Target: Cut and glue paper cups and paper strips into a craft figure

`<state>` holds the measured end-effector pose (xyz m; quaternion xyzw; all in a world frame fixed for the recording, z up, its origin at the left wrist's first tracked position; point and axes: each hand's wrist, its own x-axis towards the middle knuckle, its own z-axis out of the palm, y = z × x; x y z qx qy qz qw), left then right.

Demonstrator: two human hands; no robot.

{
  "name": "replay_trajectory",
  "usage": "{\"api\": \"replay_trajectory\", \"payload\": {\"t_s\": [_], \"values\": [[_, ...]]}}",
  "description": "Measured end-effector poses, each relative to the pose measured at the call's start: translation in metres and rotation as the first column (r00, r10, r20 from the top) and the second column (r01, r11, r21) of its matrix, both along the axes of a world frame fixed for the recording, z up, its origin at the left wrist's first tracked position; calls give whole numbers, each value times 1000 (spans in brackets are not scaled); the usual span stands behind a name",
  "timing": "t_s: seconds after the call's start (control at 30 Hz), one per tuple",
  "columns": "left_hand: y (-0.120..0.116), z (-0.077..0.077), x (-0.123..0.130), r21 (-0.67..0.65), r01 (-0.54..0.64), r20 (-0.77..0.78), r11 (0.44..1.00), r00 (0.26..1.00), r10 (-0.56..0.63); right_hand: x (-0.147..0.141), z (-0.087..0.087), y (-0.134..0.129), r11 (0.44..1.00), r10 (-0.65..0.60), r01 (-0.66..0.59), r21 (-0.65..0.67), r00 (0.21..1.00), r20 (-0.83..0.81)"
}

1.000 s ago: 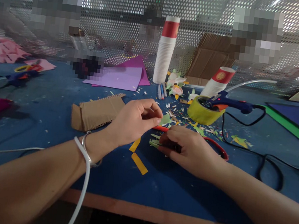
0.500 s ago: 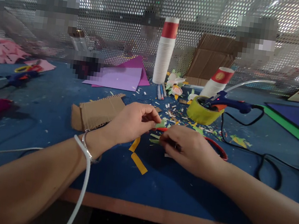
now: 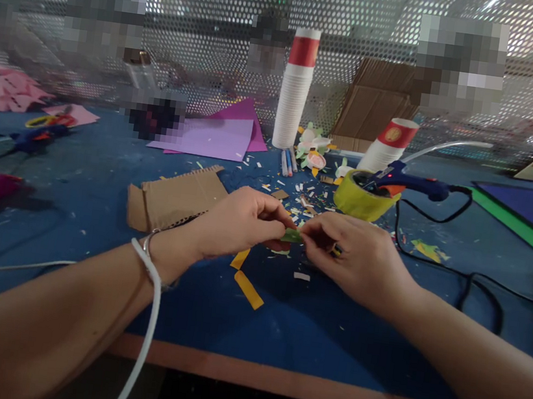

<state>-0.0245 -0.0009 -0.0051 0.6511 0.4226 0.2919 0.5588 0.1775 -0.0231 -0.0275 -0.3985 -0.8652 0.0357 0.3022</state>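
Left hand [image 3: 241, 222] and right hand [image 3: 355, 254] pinching one green slip [image 3: 292, 236], fingertips nearly meeting, over the blue table [image 3: 316, 343], two yellow strips [image 3: 248, 291] lying nearer its front edge, two cup stacks [image 3: 292, 108] standing toward the back, perforated screen [image 3: 209, 41] rising behind.

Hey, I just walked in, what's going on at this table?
A person is pinching a small green piece of paper between the left hand and the right hand, just above the blue tabletop. Two orange paper strips lie nearer the person, and paper scraps are scattered beyond the hands. To the right, a blue glue gun rests on a yellow tape roll.
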Motion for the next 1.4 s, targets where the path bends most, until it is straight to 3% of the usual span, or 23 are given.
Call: {"api": "replay_trajectory", "payload": {"t_s": [0.17, 0.43, 0.6, 0.7, 0.83, 1.13, 1.4], "values": [[-1, 2, 0, -5, 10, -4, 1000, 1000, -10, 0, 0, 0, 1000, 11, -11, 2, 1000, 5], [0, -8, -5, 269, 56, -161, 962, 987, -12, 0, 2, -2, 993, -2, -11, -114, 993, -115], [-1, -4, -2, 207, 50, 6, 977, 999, -52, 0, 2, -2, 956, -93, 0, -294, 949, -303], [-1, -2, -1, 209, 67, 67, 976, 994, -83, 0, 3, -1, 942, -123, -2, -335, 927, -354], [1, -2, -2, 207, 64, 81, 976, 993, -82, 1, 5, -2, 946, -121, -11, -324, 916, -383], [2, -5, -3, 63, 89, 162, 994, 982, -98, 3, 2, -2, 963, -128, 23, -268, 915, -382], [-1, -6, 0, -47, 31, 259, 998, 966, -17, 2, 2, 0, 959, -142, 28, -281, 908, -394]]}}
